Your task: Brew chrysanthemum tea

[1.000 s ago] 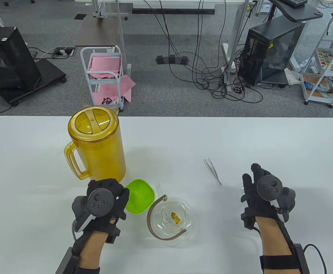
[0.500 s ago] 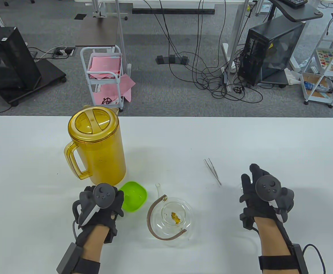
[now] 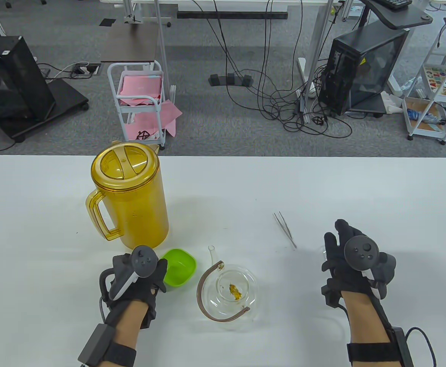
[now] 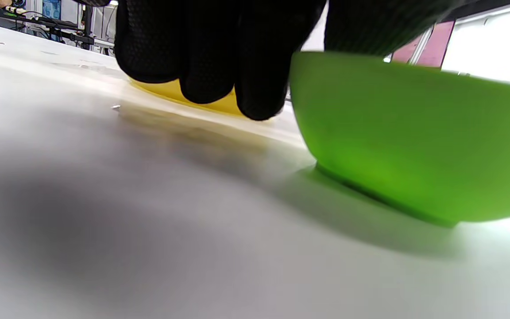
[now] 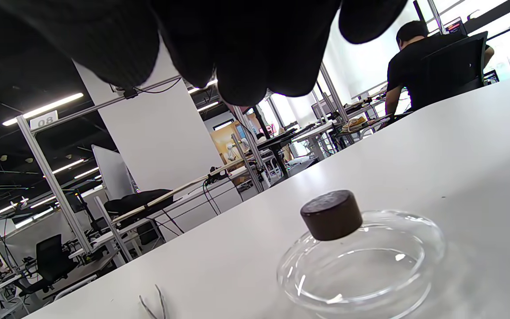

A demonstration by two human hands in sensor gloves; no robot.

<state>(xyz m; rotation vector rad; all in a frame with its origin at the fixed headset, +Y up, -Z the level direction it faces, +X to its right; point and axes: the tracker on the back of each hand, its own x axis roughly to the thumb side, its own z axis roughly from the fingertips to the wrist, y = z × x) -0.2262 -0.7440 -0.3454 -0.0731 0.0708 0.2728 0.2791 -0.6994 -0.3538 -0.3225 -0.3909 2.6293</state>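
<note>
A post behind reads "08" [image 5: 42, 119]. The left hand [image 3: 135, 275] grips the green bowl [image 3: 179, 266] just left of the glass teapot [image 3: 228, 292] holding yellow chrysanthemum [image 3: 235, 291]. The right hand [image 3: 355, 263] hovers relaxed, empty, above the glass lid [image 5: 361, 261]

An open clear glass teapot [image 3: 233, 293] with a brown hoop handle stands near-centre, a yellow dried chrysanthemum [image 3: 235, 291] inside. Left of it sits a small green plastic bowl [image 3: 179, 267]; farther left, a tall amber plastic pitcher [image 3: 131, 195], lidded. The teapot's brown-knobbed glass lid [image 5: 361, 257] lies right, steel tweezers [image 3: 285, 228] between.
</note>
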